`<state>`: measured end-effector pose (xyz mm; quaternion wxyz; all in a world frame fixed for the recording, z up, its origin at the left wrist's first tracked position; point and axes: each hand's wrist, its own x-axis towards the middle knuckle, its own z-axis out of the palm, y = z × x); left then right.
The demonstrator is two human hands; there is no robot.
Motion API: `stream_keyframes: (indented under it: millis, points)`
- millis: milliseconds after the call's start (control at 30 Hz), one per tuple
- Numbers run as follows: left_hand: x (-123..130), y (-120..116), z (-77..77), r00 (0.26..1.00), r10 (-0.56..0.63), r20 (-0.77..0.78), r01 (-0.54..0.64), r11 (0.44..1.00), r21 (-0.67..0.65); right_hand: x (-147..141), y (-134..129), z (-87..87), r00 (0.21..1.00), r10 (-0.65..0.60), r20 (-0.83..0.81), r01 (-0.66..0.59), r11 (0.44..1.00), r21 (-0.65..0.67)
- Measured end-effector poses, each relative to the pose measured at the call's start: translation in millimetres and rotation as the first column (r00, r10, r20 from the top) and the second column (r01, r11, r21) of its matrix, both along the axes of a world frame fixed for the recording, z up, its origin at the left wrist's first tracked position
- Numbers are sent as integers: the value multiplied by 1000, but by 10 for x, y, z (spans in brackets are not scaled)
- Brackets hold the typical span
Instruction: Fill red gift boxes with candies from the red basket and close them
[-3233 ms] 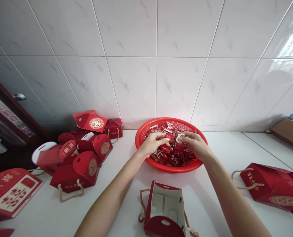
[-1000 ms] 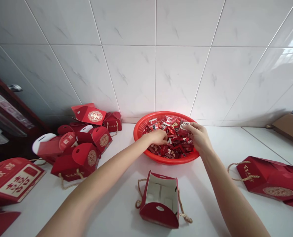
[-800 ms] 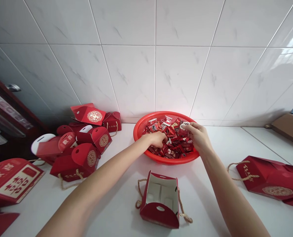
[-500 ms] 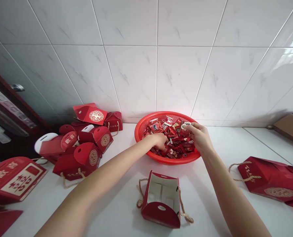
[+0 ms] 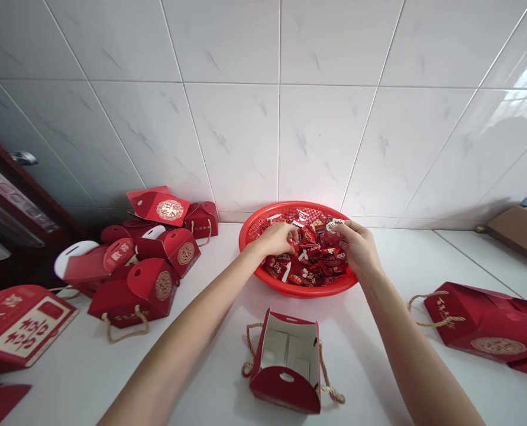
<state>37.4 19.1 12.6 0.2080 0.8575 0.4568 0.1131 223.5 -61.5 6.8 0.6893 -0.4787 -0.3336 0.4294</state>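
Note:
A red plastic basket stands against the wall, filled with red-wrapped candies. My left hand is over the left part of the heap, fingers curled with a bit of red wrapper at their tips. My right hand is at the basket's right side, its thumb and fingers closed on a wrapped candy with a white, dark-lettered end. In front of the basket sits a red gift box with its top open, white inside, and a rope handle on each side. No candies show in its visible interior.
Several red gift boxes with rope handles crowd the left side. Another red box lies at the right, with a brown cardboard box behind it. A white tiled wall rises behind the white countertop.
My left hand has lifted a little from the heap and shifted slightly left, with red wrapper now showing at its fingertips. The right hand keeps its candy near the same spot.

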Motion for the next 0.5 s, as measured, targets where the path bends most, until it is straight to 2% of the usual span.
stream_keyframes:
  millis: [100,200,333,500]
  points:
    - [-49,46,-5,978,90,187,-101,994,49,12,14,-9,999,-35,-20,35,999,11]
    - [-82,92,-41,942,141,305,-155,988,23,23,22,-19,998,-45,-33,45,999,16]
    - [-92,122,-75,907,170,384,-174,984,-25,25,23,-19,998,-44,-40,45,999,16]
    - [-83,74,-41,889,165,426,-160,986,-46,23,25,-14,999,-35,-34,36,999,7]
